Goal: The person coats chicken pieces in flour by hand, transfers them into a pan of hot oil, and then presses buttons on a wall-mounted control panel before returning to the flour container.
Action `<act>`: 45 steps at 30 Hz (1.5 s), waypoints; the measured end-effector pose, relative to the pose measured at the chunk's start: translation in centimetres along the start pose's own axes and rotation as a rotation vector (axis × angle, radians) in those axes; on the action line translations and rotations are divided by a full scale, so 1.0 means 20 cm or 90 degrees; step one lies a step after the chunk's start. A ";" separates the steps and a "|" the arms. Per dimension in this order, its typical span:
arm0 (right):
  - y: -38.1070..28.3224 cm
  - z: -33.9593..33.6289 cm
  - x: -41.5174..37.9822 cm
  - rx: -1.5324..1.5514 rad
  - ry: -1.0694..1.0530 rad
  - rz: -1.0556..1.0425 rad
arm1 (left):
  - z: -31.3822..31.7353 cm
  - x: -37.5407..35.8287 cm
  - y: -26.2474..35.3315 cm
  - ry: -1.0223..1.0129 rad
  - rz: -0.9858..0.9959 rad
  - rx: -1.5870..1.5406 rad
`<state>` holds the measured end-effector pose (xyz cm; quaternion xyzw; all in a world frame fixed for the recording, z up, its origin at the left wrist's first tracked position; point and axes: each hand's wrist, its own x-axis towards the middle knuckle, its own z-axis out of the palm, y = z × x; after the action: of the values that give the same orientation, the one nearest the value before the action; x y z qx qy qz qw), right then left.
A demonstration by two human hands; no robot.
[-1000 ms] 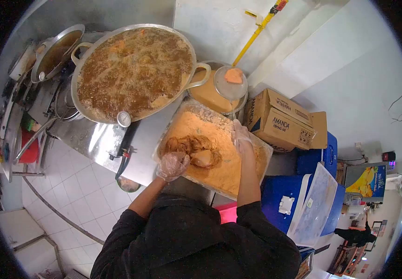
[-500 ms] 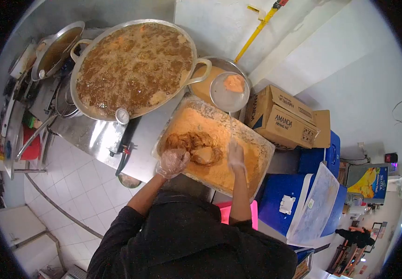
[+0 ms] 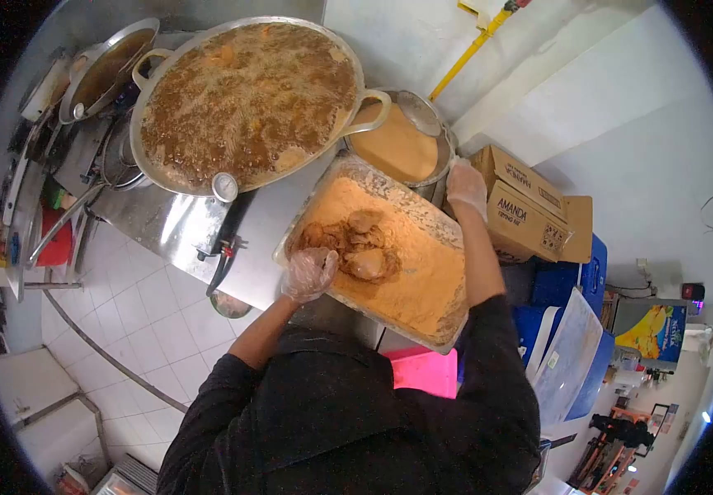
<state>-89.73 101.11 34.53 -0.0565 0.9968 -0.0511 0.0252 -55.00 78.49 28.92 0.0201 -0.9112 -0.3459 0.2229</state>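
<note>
Two hands at work, each in one clear plastic glove! The left hand [image 3: 310, 275] is loosely curled at the near-left edge of one shallow rectangular tray [image 3: 453, 323] of orange flour; whether it grips anything, I cannot tell. Just beyond its fingers sits one pile of brown, flour-dusted pieces [image 3: 364, 262], overlapping too much to count.

Over to the right hand [image 3: 466, 188]: it's narrowed at the rim of one round metal pot [image 3: 444, 165] of tan batter, holding one round metal strainer [image 3: 420, 113] by its handle, the disc tipped beyond it. Right beside that hand, one brown cardboard carton [image 3: 521, 213]. Farther out from the left hand, one big two-handled metal pan [image 3: 371, 115] of bubbling oil, one dial thermometer [image 3: 224, 187] at its rim.
</note>
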 end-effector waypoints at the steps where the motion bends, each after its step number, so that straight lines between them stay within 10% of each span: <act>1: 0.08 0.17 0.22 -0.033 0.040 0.010 | -0.01 0.00 0.01 0.010 -0.003 -0.002; 9: -0.01 -0.21 0.21 -0.329 -0.249 -0.198 | 0.03 0.01 0.00 0.009 -0.032 0.012; 18: -0.09 0.12 0.06 0.040 -0.414 -0.046 | 0.07 -0.02 -0.05 0.127 0.204 0.266; 22: -0.10 0.23 -0.01 0.334 -0.379 -0.028 | -0.01 0.04 0.01 -0.095 -0.103 -0.023; 27: -0.08 0.07 -0.09 0.447 -0.496 0.085 | -0.01 0.04 0.02 -0.112 -0.131 -0.039; 31: -0.08 -0.20 -0.24 0.421 -0.441 0.093 | 0.13 -0.07 -0.09 -0.076 -0.121 0.057; 38: -0.12 -0.50 -0.12 -0.259 -0.242 -0.183 | 0.01 0.01 0.00 -0.114 -0.067 -0.003; 45: -0.03 -0.33 0.12 -0.364 -0.055 -0.226 | 0.02 0.01 -0.01 -0.090 -0.044 0.024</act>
<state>-92.36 100.91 41.10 -0.2358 0.9435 0.2291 0.0410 -55.40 78.56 28.50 0.0311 -0.9296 -0.3370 0.1458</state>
